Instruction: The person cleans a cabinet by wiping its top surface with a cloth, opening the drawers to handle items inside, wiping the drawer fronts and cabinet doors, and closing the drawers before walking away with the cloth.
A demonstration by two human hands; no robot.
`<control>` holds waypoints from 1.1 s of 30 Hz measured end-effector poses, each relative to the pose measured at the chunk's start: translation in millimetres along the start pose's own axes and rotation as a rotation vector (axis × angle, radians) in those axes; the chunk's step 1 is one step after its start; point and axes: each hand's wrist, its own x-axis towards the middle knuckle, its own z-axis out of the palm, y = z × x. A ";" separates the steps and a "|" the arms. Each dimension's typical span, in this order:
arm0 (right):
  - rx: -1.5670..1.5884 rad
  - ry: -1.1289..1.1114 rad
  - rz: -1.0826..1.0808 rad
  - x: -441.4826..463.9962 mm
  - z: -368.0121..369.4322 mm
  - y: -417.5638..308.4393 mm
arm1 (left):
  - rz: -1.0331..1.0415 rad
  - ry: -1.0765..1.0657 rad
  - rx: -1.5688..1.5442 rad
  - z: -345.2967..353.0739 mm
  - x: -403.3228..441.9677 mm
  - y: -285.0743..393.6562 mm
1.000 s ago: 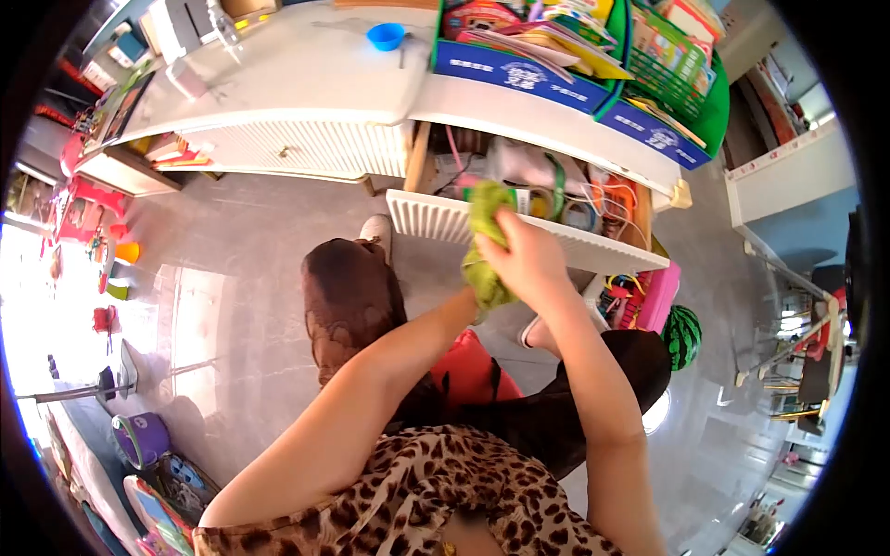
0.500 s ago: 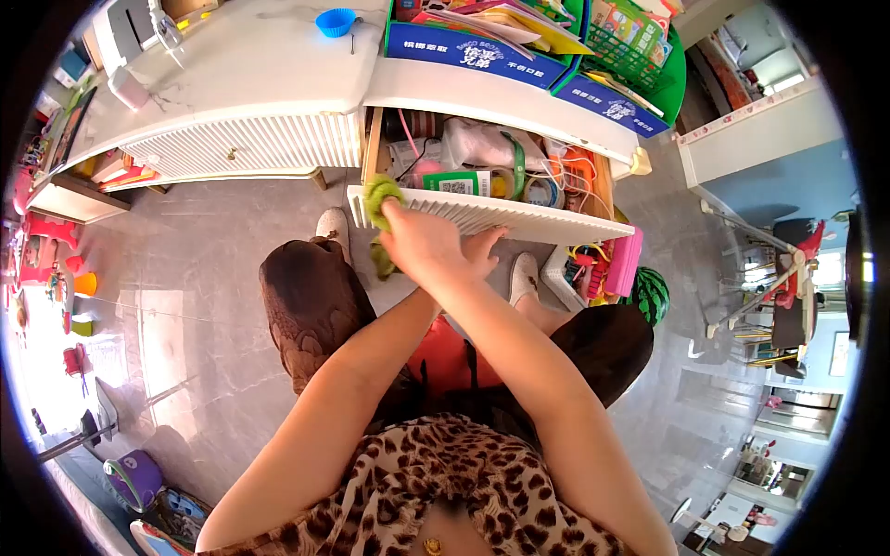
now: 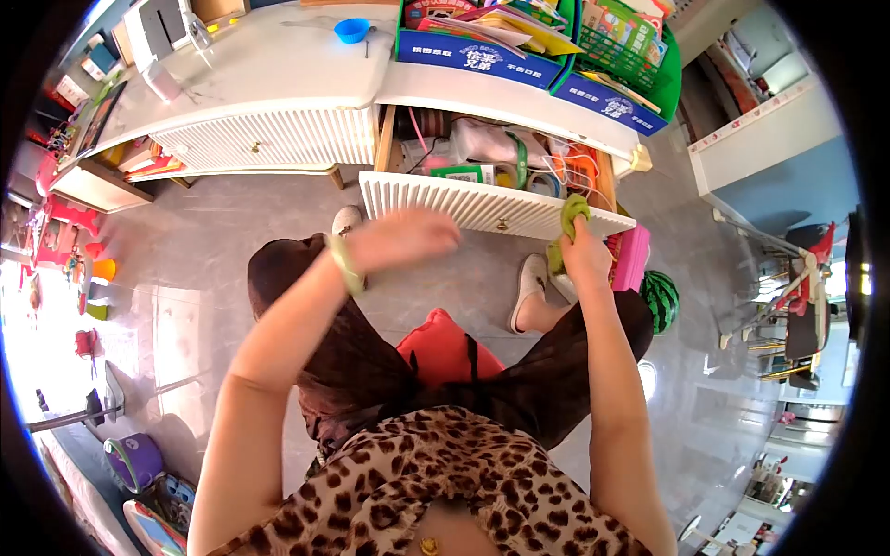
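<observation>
A white ribbed drawer front stands pulled out from the cabinet, with a round knob on it. Inside the drawer lie a green-and-white packet, a wrapped white bundle, tape rolls and an orange item with white cables. My right hand grips a green cloth against the right part of the drawer front. My left hand, wearing a pale green bangle, is blurred by motion in front of the left part of the drawer front; its fingers are smeared.
On the cabinet top are a blue bowl and blue boxes of books. A pink container and a watermelon-patterned ball are at the right. Below me is a red seat; a purple bucket stands lower left.
My right hand has moved with the cloth from the drawer front's left end to its right end. My left hand has come out from beneath my right arm and moved left.
</observation>
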 end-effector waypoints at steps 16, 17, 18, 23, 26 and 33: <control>0.335 -0.019 -0.488 -17.4 38.1 -189.4 | -0.367 0.262 0.325 -41.0 -9.4 -55.3; 0.332 0.001 -0.479 -15.0 40.5 -170.5 | -0.351 0.269 0.337 -39.4 -8.8 -54.8; 0.312 -0.029 -0.394 -14.2 35.5 -149.5 | -0.335 0.275 0.350 -38.1 -7.9 -53.9; 0.150 0.052 -0.006 -0.8 30.7 -5.1 | -0.412 0.268 0.371 -35.0 -5.4 -47.0; 0.082 0.126 0.176 11.7 17.1 71.0 | -0.410 0.277 0.383 -33.9 -4.3 -48.7; 0.194 0.008 0.092 8.3 9.7 -12.2 | -0.359 0.312 0.411 -29.0 -4.9 -53.6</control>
